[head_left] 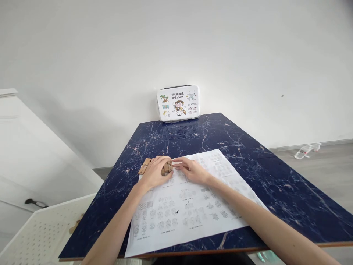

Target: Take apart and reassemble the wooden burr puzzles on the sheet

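My left hand (156,172) is curled over a small group of brown wooden puzzle blocks (167,169), thumb at the near side and fingers along the far side. Dark marks show on the end of one block. More wooden pieces (144,167) stick out to the left of this hand, partly hidden under it. Reaching in from the right, my right hand (192,170) has its fingers stretched out, with the fingertips at the right end of the blocks. Beneath both hands lies a white printed sheet (183,221) with rows of small diagrams.
The dark blue marbled table (176,138) runs back to the wall. At its far edge stands a white case (178,103) with cartoon prints. A perforated white surface (35,235) is at lower left, with wooden pieces (75,224) on it. Plastic bottles (306,150) lie on the floor.
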Available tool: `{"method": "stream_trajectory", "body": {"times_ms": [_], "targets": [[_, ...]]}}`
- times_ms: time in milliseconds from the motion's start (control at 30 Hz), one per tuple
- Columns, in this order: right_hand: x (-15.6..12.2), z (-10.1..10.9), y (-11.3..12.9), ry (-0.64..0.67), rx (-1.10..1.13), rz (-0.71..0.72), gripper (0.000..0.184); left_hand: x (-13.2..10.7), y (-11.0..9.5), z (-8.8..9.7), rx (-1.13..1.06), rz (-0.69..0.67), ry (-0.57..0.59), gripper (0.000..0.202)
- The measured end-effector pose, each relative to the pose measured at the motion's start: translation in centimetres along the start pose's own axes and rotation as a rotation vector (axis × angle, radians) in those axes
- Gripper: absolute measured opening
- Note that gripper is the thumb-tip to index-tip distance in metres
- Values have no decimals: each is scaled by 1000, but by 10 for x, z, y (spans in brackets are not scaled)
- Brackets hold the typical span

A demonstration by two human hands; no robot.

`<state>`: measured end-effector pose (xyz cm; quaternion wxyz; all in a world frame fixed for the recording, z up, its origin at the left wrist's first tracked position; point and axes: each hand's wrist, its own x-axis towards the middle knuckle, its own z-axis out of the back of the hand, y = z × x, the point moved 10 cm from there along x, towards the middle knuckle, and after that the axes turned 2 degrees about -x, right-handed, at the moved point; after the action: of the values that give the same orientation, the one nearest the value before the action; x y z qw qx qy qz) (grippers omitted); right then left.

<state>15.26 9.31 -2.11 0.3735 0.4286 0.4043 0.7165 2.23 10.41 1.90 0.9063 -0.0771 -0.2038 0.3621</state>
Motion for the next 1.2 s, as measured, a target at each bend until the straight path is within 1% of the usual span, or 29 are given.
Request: {"method": "stream_trajectory", "body": {"times_ms": [67, 167, 233, 300, 367, 433, 467, 500, 600, 700, 867, 1200], "targets": [[0, 0, 0, -12, -17, -12, 40, 0, -1, 2, 2, -1, -3, 36], [0, 7, 4, -93, -80, -18, 31, 1, -5, 8, 17, -9, -39, 39], [-1, 12, 10, -145, -139, 8, 28, 1, -15, 14, 15, -45, -87, 41], [-3, 11, 17, -156, -217, 36, 26, -1, -28, 18, -11, -83, -126, 37], [-5, 3, 21, -111, -321, 49, 24, -3, -39, 16, -52, -78, -124, 29], [-8, -9, 22, -30, -447, 49, 20, -6, -47, 6, -104, -39, -70, 22], [-10, -15, 23, 12, -506, 50, 19, -8, -51, -2, -130, -40, -19, 15], [-12, -21, 23, 49, -553, 55, 18, -9, -56, -8, -137, -50, 3, 10], [-15, -31, 25, 119, -623, 65, 17, -13, -64, -18, -141, -95, 4, 12], [-15, -30, 24, 126, -653, 42, 17, -13, -64, -20, -98, -128, -24, 12], [-13, -29, 21, 127, -682, 11, 19, -12, -61, -18, -35, -134, -46, 16], [-14, -29, 23, 123, -674, 19, 20, -13, -63, -16, 11, -162, -59, 21]]}}
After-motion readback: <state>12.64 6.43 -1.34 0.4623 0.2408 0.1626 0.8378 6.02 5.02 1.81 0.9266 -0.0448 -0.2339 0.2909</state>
